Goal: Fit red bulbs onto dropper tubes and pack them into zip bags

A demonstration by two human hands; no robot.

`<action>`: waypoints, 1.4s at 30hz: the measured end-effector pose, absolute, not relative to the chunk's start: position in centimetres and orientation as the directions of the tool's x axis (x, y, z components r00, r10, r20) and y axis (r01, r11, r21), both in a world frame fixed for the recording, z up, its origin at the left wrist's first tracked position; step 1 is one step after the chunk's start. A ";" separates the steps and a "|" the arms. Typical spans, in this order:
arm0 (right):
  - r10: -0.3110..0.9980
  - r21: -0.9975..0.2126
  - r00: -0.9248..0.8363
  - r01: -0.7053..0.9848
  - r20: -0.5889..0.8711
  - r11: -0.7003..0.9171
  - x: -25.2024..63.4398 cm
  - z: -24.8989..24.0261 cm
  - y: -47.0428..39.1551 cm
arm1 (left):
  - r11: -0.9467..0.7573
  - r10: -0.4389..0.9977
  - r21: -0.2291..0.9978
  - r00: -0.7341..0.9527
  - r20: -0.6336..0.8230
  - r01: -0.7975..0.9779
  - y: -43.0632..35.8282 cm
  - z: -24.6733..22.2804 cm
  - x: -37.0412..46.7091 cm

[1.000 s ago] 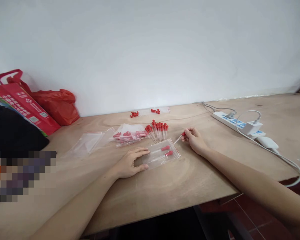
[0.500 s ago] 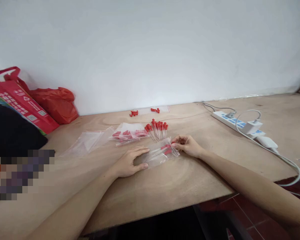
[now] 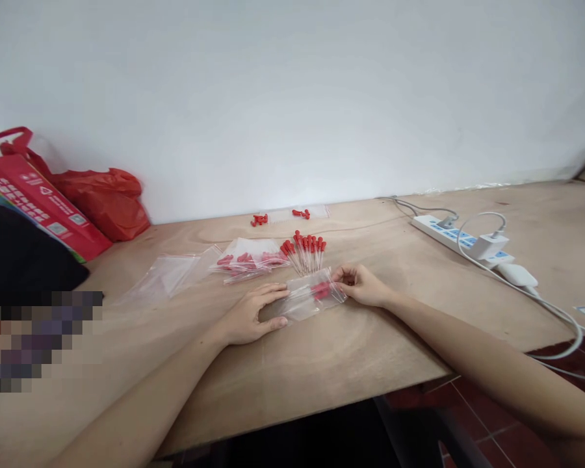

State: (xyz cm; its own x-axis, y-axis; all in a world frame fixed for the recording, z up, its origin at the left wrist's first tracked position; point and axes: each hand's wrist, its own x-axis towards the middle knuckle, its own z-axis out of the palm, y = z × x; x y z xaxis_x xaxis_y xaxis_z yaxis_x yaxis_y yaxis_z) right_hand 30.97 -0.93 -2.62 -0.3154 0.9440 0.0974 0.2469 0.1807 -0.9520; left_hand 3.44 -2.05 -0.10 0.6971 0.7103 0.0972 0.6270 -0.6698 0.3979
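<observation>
A clear zip bag point(image 3: 302, 305) lies on the table between my hands, with glass droppers inside and their red bulbs point(image 3: 322, 290) toward its right end. My left hand point(image 3: 251, 313) rests at the bag's left end, thumb and fingers spread apart and touching its edge. At the right end, my right hand point(image 3: 358, 284) has thumb and fingertips pinched together on the bag's edge. Just behind the bag, several loose red-bulbed droppers point(image 3: 309, 250) lie fanned out. Left of them is a pile of zip bags point(image 3: 248, 257) with red bulbs showing inside.
Flat clear bags point(image 3: 168, 276) lie to the left. Near the wall are loose red bulbs point(image 3: 259, 220) and another clear bag point(image 3: 319, 212). A power strip point(image 3: 439, 231) with a charger point(image 3: 490, 246) and cables sits at right. Red bags point(image 3: 110, 201) and a black item point(image 3: 24, 253) stand at left.
The red bulbs now sit together inside the bag, and the red part at my right fingertips no longer shows there. My left hand stays at the bag's left end. The view has shifted slightly.
</observation>
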 end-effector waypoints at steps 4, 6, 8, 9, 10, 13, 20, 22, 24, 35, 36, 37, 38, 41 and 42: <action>0.917 -0.940 -0.394 0.286 0.060 0.185 31.2 -2.6 -1.0 | -0.670 0.712 0.383 0.697 0.088 0.636 -2.1 0.0 3.5; 0.930 -0.902 -0.351 0.359 0.108 0.241 31.0 -2.6 -1.0 | -0.670 0.712 0.382 0.697 0.086 0.637 -2.1 0.1 3.5; 0.935 -0.858 -0.307 0.417 0.179 0.301 30.8 -2.6 -1.0 | -0.670 0.711 0.383 0.699 0.085 0.636 -2.1 0.1 3.5; 0.929 -0.848 -0.305 0.417 0.208 0.327 30.7 -2.6 -0.9 | -0.671 0.710 0.382 0.699 0.084 0.636 -2.1 0.1 3.5; 0.921 -0.852 -0.320 0.396 0.222 0.343 30.6 -2.6 -0.9 | -0.671 0.710 0.381 0.699 0.083 0.636 -2.1 0.1 3.5; 0.903 -0.909 -0.404 0.305 0.148 0.285 30.8 -2.4 -0.9 | -0.669 0.712 0.384 0.697 0.086 0.636 -2.0 -0.1 3.5; 0.932 -0.934 -0.363 0.330 0.006 0.135 30.9 -2.2 -1.1 | -0.669 0.712 0.395 0.696 0.096 0.630 -2.0 -0.1 3.5; 0.942 -0.914 -0.333 0.367 0.043 0.172 30.7 -2.2 -1.3 | -0.666 0.713 0.395 0.695 0.090 0.633 -2.1 0.0 3.5; 0.945 -0.883 -0.301 0.400 0.129 0.248 30.5 -2.3 -1.3 | -0.664 0.714 0.394 0.695 0.083 0.636 -2.1 0.0 3.5; 0.940 -0.938 -0.253 0.201 0.228 0.281 29.6 -3.2 -0.4 | -0.683 0.697 0.376 0.713 0.077 0.627 -2.0 0.2 3.6; 0.947 -0.951 -0.245 0.173 0.209 0.255 29.6 -3.1 -0.3 | -0.682 0.696 0.378 0.714 0.074 0.626 -2.0 0.2 3.6; 0.953 -0.960 -0.234 0.156 0.191 0.230 29.6 -3.0 -0.3 | -0.681 0.696 0.380 0.714 0.073 0.626 -2.0 0.2 3.6; 0.960 -0.966 -0.217 0.146 0.178 0.212 29.7 -2.8 -0.2 | -0.681 0.696 0.382 0.714 0.072 0.625 -2.0 0.1 3.6; 0.975 -0.969 -0.127 0.144 0.184 0.202 30.5 -2.3 -0.2 | -0.678 0.698 0.385 0.712 0.071 0.626 -2.1 0.2 3.5; 0.978 -0.969 -0.099 0.150 0.184 0.198 30.8 -2.2 -0.2 | -0.673 0.704 0.388 0.707 0.072 0.630 -2.2 0.3 3.6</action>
